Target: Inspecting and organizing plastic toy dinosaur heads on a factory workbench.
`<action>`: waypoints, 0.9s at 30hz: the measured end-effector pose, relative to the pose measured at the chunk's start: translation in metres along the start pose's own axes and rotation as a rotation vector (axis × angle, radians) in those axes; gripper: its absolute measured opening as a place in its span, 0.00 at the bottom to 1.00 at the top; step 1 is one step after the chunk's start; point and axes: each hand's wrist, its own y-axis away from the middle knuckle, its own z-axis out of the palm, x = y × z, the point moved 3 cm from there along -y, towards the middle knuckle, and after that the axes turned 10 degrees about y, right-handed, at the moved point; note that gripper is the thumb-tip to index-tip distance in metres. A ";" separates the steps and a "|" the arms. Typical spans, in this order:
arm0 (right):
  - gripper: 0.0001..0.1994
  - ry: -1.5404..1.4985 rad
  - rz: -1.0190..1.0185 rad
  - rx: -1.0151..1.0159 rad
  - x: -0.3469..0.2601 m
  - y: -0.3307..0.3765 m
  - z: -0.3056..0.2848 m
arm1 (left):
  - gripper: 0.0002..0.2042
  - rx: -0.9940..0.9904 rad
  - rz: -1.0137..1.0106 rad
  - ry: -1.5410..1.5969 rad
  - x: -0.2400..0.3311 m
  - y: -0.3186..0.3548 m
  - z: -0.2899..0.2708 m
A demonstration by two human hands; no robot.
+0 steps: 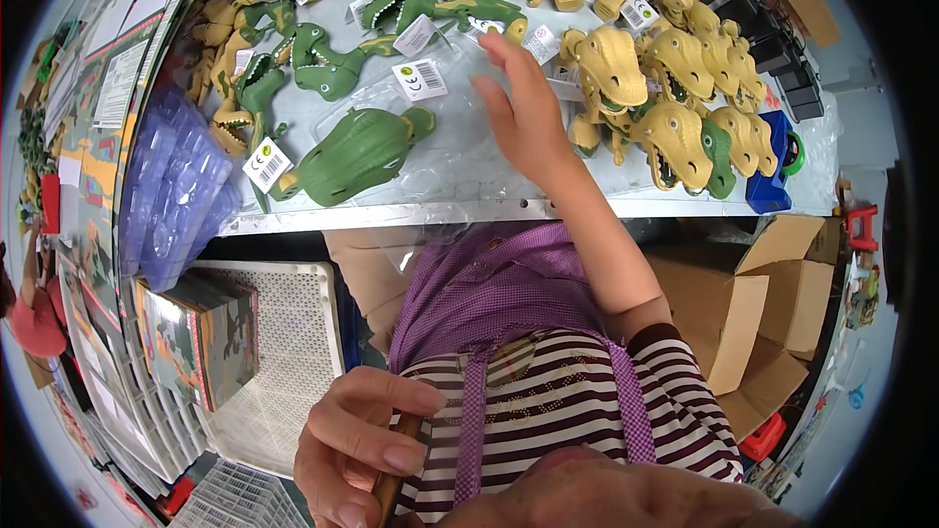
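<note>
My right hand [528, 117] reaches over the white table, fingers and thumb apart, holding nothing I can see. Its fingertips are close to white paper tags on green toy dinosaurs; whether they touch one, I cannot tell. Left of this hand, a green toy dinosaur [357, 152] lies on its side with a white tag [267, 166]. Thin clear plastic [455, 161] lies between it and my hand. Low in the view, close to the camera, my left hand [357, 435] is closed around a thin brown rod-like thing [399, 464], partly hidden by the fingers.
Tan toy dinosaurs [675, 142] crowd the table's right side, beside a blue holder [771, 171]. Clear blister trays [181, 186] stack at the left edge. Below are a white basket [328, 332] with printed boxes [201, 342], and an open carton [743, 318].
</note>
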 end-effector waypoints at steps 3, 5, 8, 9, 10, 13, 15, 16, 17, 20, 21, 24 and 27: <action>0.19 -0.106 0.076 0.034 0.001 -0.025 0.013 | 0.16 -0.013 -0.010 -0.002 0.001 0.000 -0.003; 0.19 -0.178 0.144 0.052 -0.001 -0.047 0.024 | 0.16 -0.012 -0.009 -0.007 0.007 -0.001 0.000; 0.21 -0.007 0.083 0.288 0.029 -0.078 0.038 | 0.16 -0.043 -0.009 0.015 0.005 0.001 -0.006; 0.26 0.123 0.088 0.373 0.048 -0.086 0.045 | 0.16 -0.040 -0.028 0.015 0.005 0.000 -0.007; 0.31 0.252 0.092 0.454 0.060 -0.091 0.048 | 0.16 -0.035 -0.046 0.014 0.004 -0.001 -0.008; 0.30 0.339 0.472 0.230 0.068 -0.116 0.043 | 0.15 0.003 -0.016 0.006 0.009 0.000 -0.008; 0.26 0.186 0.393 0.313 0.042 -0.110 0.029 | 0.15 0.027 0.003 0.015 0.007 0.002 -0.012; 0.22 0.031 0.319 0.399 0.033 -0.106 0.026 | 0.15 0.043 0.015 0.024 0.006 0.003 -0.016; 0.22 0.038 0.325 0.406 0.042 -0.110 0.027 | 0.15 0.037 0.008 0.031 0.005 0.002 -0.016; 0.22 0.465 0.636 0.165 0.083 -0.129 0.056 | 0.15 0.013 0.020 0.047 0.007 0.000 -0.019; 0.22 0.563 0.582 0.101 0.090 -0.131 0.059 | 0.16 0.020 0.034 0.045 0.008 0.001 -0.021; 0.21 0.684 0.541 -0.003 0.100 -0.134 0.061 | 0.16 0.036 0.040 0.056 0.010 0.003 -0.024; 0.19 0.768 0.523 -0.026 0.103 -0.131 0.059 | 0.16 0.050 0.030 0.062 0.012 0.002 -0.023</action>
